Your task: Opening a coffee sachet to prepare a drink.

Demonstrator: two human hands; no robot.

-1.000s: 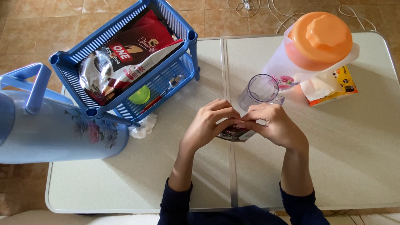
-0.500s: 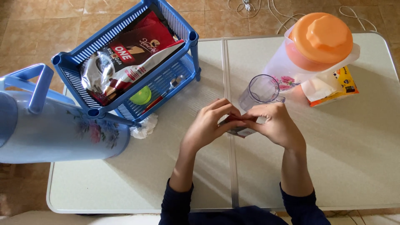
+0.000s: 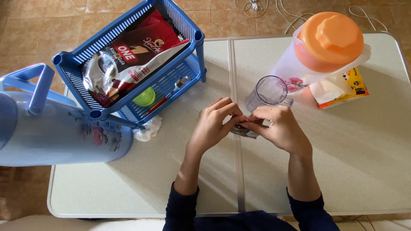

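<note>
A small dark sachet [image 3: 244, 130] is pinched between both my hands over the middle of the pale folding table [image 3: 351, 171]. My left hand [image 3: 214, 124] grips its left end with fingertips. My right hand [image 3: 280, 128] grips its right end, fingers curled. Most of the sachet is hidden by my fingers. Just beyond my hands stands a clear plastic cup [image 3: 269, 92], upright and apart from them.
A blue plastic rack [image 3: 193, 64] at the back left holds a large red and white pouch [image 3: 128, 57], a green lid and a spoon. A pale blue flask [image 3: 60, 132] stands at left. An orange-lidded jug [image 3: 327, 40] and tissue pack [image 3: 342, 87] sit at back right.
Both hands have shifted slightly away from me with the sachet, and the sachet now shows less below my fingers.
</note>
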